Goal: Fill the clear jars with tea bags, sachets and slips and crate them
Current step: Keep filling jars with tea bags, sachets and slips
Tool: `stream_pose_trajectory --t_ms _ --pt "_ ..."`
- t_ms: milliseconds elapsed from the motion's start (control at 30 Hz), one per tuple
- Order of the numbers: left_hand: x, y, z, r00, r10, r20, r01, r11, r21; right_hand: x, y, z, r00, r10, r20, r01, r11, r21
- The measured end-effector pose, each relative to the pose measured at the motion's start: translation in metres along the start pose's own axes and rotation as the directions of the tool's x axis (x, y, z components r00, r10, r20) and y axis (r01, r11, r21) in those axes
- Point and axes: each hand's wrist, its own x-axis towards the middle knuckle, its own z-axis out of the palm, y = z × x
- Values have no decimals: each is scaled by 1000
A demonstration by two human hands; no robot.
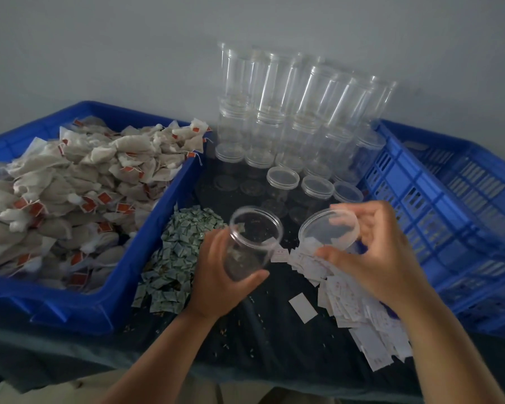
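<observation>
Open jar [252, 243] in left grip [216, 275]; lid [327, 228] in right grip [370, 252].

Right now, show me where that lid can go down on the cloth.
Freest: the dark cloth near the front edge, between the sachet pile and the slips, with one loose slip in it. Crowded: farther back, where lidded jars stand beside the blue crate.

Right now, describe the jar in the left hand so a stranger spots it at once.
Start at the blue tub heaped with tea bags, then go right past the green sachets. The jar is gripped in the left hand; unlike the lidded jars standing behind, its mouth is open.
</observation>
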Motion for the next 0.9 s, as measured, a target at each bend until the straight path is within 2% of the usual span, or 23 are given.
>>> stream_pose_trajectory --t_ms 67,133,200,300,367,433,533,600,667,733,800,900 --pt "1 -6 0 993 -61 -101 61 998 -2 -3 20 27 983 174 -53 -172 984 36" --pt "2 -8 1 985 -128 -116 128 992 -13 -13 42 61 962 271 -6 -271 962 -31" --pt "3 -7 4 976 -195 -98 193 981 -26 -24 63 92 956 277 94 -257 948 -186" --pt "1 -5 9 965 -253 -61 251 967 -39 -32 90 125 957 253 141 -183 907 -380" --pt "0 -4 9 962 -270 -26 269 963 -30 -33 97 137 917 363 168 -240 835 -495" --pt "1 -3 8 958 -286 -8 286 958 -27 -33 103 143 902 393 177 -241 800 -550" --pt "1 -5 6 948 -319 1 318 947 -36 -33 96 139 949 301 92 -236 874 -426" --pt "2 -6 5 943 -333 16 334 942 -31 -37 84 134 974 208 -95 -224 952 -211" --pt "3 -10 8 939 -342 34 343 938 -48 -34 62 129 952 82 -295 -110 991 -79" --pt "4 -10 11 937 -345 44 348 936 -58 -17 26 125 913 -32 -407 20 999 -33" --pt "4 -11 12 929 -366 52 369 927 -72 8 -16 126 890 -176 -421 180 983 -31" --pt "6 -4 9 923 -375 87 379 925 -35 48 -75 141 893 -375 -250 391 920 13"
